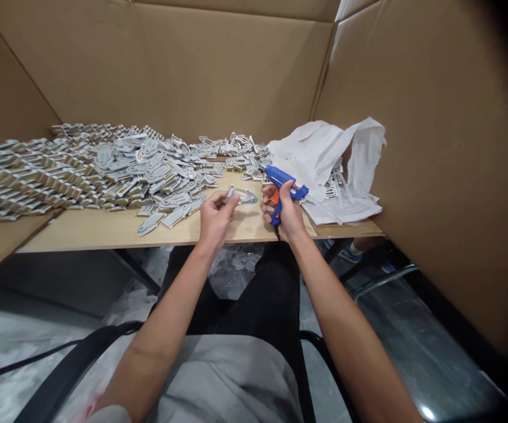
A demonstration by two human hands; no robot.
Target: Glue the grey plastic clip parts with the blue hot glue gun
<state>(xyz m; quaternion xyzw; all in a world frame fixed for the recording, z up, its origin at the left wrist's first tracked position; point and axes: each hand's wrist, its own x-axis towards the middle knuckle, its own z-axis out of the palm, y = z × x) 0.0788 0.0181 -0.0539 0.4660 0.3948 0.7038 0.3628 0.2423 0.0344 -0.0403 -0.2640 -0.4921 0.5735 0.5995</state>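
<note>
Left grip pinching grey piece, right grip clasping glue gun, cardboard walls around heaped pieces

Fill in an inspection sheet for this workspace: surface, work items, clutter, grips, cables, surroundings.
Surface: pale tabletop, bare along part of its near edge.
Work items: one gray piece and a blue glue gun with an orange trigger, held apart.
Clutter: stacked rows of similar pieces at left; a loose heap beside them; crumpled white sheeting at right.
Grips: left hand pinches the gray piece; right hand is wrapped around the glue gun's handle.
Cables: short dark cord visible below the handle; its far end cannot be seen.
Surroundings: cardboard walls at left, back and right; a blue shoe beyond the table's right side.
</note>
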